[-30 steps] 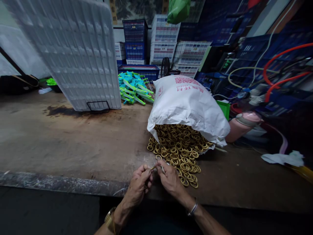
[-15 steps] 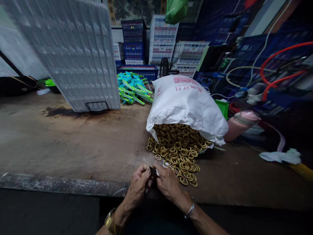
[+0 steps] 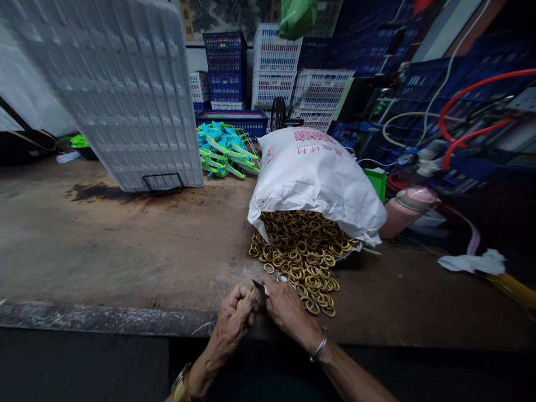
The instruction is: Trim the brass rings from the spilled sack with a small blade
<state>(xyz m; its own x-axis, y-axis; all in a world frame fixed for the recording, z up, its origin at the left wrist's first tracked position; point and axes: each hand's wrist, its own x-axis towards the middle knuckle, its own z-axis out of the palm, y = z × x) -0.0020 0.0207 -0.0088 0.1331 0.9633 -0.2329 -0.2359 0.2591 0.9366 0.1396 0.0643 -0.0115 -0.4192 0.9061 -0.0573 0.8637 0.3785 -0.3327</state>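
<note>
My left hand (image 3: 235,310) is closed around a brass-coloured ring (image 3: 240,303), of which only small bits show between the fingers. Just to its right, my right hand (image 3: 287,306) grips a knife (image 3: 258,286); its short dark blade points up and left, and the handle is mostly hidden in the palm. A narrow gap separates the blade from my left fingers. Beyond my right hand, a heap of similar rings (image 3: 304,259) spills from the mouth of a white woven sack (image 3: 318,167) lying on its side.
On the wooden table (image 3: 125,251) a ribbed translucent panel (image 3: 138,100) stands in a black wire holder. Blue and green plastic pieces (image 3: 226,146) lie behind it. A pink bottle (image 3: 408,209) stands right of the sack. Stacked crates (image 3: 274,72) fill the background.
My hands have moved slightly apart, and the dark blade now shows clear of my left fingers. The whole view has shifted a little; the sack and rings stay put.
</note>
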